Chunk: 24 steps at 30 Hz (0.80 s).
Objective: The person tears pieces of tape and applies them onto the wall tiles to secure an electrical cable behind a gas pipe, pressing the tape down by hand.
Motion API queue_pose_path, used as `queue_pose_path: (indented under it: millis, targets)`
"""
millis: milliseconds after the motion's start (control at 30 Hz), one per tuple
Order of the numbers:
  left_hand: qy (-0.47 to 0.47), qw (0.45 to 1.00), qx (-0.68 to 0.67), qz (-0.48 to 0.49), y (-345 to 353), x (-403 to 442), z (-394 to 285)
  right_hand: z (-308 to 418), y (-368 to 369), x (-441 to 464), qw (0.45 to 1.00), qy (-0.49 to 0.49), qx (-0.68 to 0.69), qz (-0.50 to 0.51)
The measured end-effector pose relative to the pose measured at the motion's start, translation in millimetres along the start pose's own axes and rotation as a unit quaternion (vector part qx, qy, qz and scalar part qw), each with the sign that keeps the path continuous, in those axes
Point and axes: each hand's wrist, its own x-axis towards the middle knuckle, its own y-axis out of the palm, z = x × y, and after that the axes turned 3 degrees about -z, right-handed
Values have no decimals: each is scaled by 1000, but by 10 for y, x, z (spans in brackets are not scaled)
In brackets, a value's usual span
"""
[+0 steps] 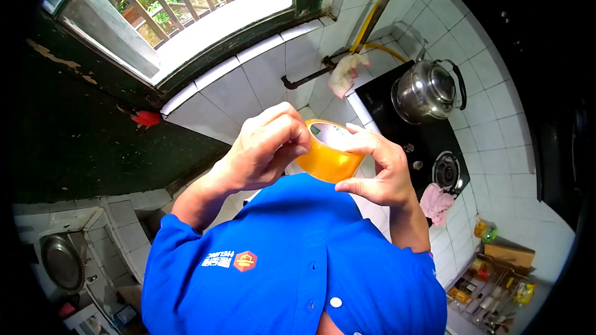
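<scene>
A wide roll of yellow-orange packing tape (329, 160) is held up in front of the blue shirt, its pale inner core facing up and away. My right hand (383, 164) grips it from the right, with the thumb low on the outer face and fingers at the core's rim. On the other side, my left hand (267, 146) is closed, its curled fingers and thumb pinched against the roll's left edge. Whether a loose tape end is between those fingertips cannot be made out.
To the right, a steel kettle (427, 92) stands on a black gas stove (406, 142). A pink cloth (436, 203) lies by the stove's near end, and a pale cloth (346, 74) hangs on a pipe. A rack of utensils (490, 294) is at lower right; a barred window (186, 0) is ahead.
</scene>
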Motion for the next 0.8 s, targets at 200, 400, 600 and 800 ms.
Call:
queue_pose_path:
  millis: [200,400,600,800]
  targets:
    - [-65,985,-151,58,-91,-44,86,28,-8,16,1000,-13,16,3]
    - [-72,980,-176,55,-20,23,129,-17,-81,-21,1000,16,-16,0]
    - [-50,990,-118,56,78,99,160,-91,-138,-45,1000,13,-17,-11]
    - [-42,996,-73,4,199,103,117,-155,-175,-92,998,38,40,-7]
